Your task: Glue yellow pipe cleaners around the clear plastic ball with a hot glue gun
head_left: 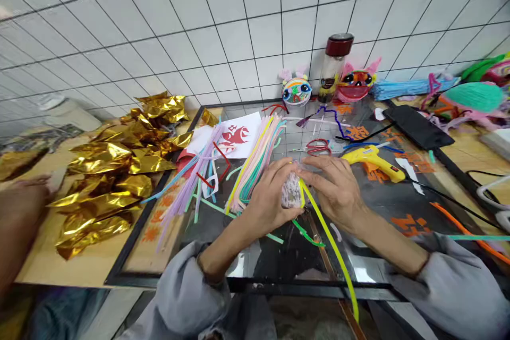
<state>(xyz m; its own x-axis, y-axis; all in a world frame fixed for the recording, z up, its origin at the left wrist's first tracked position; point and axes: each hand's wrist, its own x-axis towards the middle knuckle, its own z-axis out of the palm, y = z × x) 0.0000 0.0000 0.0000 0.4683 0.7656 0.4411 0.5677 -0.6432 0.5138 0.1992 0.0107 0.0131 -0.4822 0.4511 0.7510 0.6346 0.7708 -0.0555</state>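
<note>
2 hands fit a yellow stem [333,244] on a pale lump [291,193].
lump is btwn the 2 hands, up over the dark table [382,202] nr its front edge. l hand [271,192] is curled round its l side, gripping it, thumb low. r hand [338,188] has bent fingers, tips at the lump's top r, by the stem; can't tell if they pinch it. stem runs on the lump's r edge, & 1 long tail hangs down. step now looks like pressing stem to edge. next move prob calls for a firm l grip + r fingers guiding the loose tail, w/o squashing the lump. glue gun [371,160] lies nr r hand, not held. bunch of sticks [255,164] is just past l hand.
</note>
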